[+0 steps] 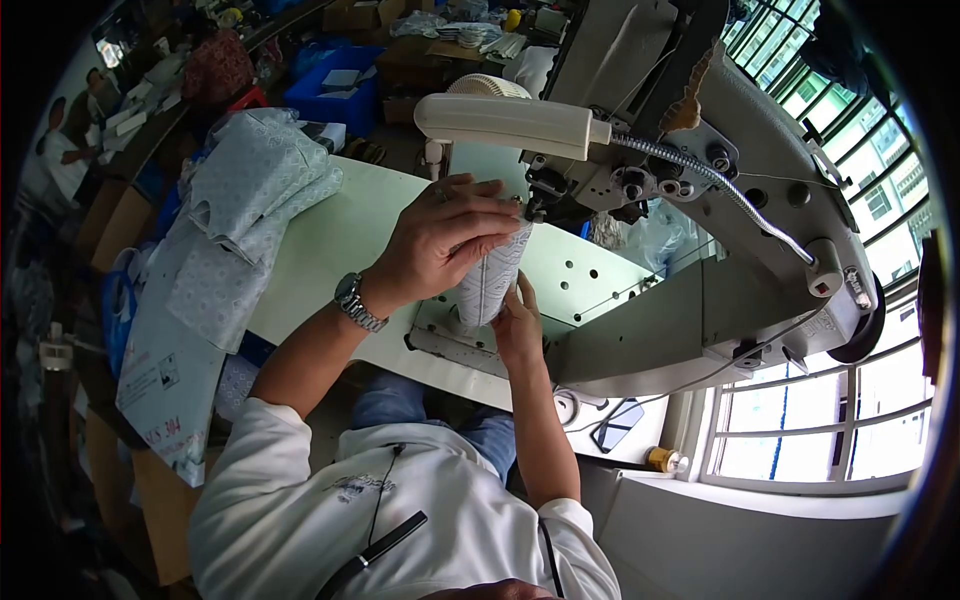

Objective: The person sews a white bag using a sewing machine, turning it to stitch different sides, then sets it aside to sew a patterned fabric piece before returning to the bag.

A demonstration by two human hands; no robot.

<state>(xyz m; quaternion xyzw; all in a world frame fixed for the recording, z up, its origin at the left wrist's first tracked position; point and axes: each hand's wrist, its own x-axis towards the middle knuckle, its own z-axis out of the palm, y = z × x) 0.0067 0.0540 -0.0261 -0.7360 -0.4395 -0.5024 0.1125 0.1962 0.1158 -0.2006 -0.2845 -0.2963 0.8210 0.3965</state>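
Observation:
A pale grey patterned fabric piece (490,279) with a lengthwise seam hangs at the sewing machine's needle area (540,196). My left hand (450,232), with a metal watch on its wrist, grips the upper end of the piece, fingers bent over it close to the needle. Lower on the right edge, my right hand (518,318) pinches the same piece between thumb and fingers. The machine's post and base plate (455,340) are partly hidden behind the fabric and my hands.
The sewing machine's arm (790,200) with a white lamp (505,122) reaches over the pale table (305,262). Grey patterned fabric (255,185) is piled at the left. A phone (618,425) and a yellow spool (665,460) lie by the window. Blue bin (335,95) and people stand farther back.

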